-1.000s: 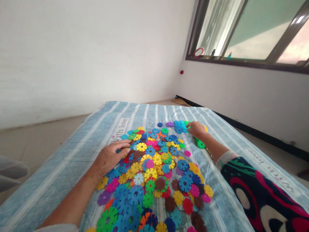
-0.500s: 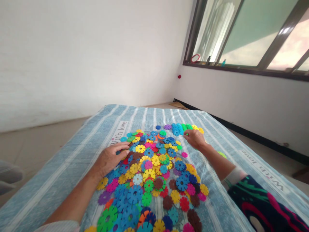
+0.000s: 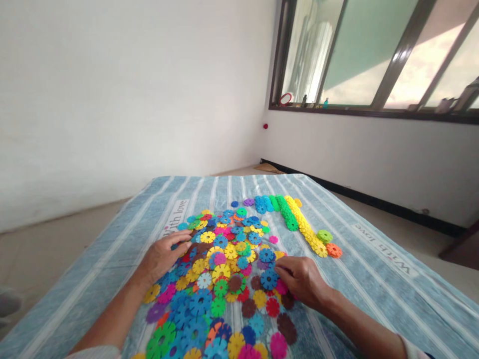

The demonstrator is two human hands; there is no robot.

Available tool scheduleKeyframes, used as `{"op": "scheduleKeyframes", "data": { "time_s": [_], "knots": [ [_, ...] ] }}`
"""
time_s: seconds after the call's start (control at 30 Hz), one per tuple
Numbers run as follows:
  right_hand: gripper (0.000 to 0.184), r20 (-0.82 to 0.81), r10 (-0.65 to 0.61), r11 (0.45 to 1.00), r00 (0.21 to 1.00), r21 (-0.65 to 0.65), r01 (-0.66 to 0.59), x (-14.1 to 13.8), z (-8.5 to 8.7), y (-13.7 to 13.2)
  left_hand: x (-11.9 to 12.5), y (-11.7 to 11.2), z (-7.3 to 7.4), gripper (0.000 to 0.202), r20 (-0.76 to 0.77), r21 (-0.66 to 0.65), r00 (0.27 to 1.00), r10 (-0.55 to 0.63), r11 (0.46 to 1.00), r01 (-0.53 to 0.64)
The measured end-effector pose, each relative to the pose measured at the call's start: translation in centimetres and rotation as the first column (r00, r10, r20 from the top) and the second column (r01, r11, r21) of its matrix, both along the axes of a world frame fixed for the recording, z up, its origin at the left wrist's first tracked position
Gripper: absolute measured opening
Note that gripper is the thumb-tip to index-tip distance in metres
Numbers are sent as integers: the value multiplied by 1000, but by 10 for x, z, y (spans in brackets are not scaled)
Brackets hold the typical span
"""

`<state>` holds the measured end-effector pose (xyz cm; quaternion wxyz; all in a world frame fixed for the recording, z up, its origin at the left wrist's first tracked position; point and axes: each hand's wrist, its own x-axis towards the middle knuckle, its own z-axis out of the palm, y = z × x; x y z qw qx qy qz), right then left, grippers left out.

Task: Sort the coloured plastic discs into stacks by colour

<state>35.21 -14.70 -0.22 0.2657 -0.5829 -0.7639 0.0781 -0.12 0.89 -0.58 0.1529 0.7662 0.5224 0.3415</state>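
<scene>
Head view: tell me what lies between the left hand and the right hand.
In the head view, loose plastic discs in many colours cover the striped cloth between the left hand and the right hand.

The right hand (image 3: 303, 281) hides some discs (image 3: 224, 269); the bottom edge cuts others off. Small things (image 3: 305, 100) on the windowsill (image 3: 355, 108) are unreadable.

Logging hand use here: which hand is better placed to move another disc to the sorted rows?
Probably the right hand: its fingers touch the disc pile on the edge nearest the colour rows. The left hand rests on its far side.
</scene>
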Motion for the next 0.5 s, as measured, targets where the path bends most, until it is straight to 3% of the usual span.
{"op": "scheduleKeyframes", "data": {
  "time_s": [0.17,0.37,0.5],
  "knots": [
    [35,-56,-8,996,998,87,12,-5,-16,-2,-1,-1,0,57,-16,35,1000,3,999,-3],
    [38,-12,52,977,999,208,-48,-7,-21,-2,-1,-6,2,56,-28,41,1000,8,999,-7],
    [37,7,63,976,998,208,-63,-5,-24,-3,4,-15,8,54,-35,12,999,1,1000,-1]
  ]
}}
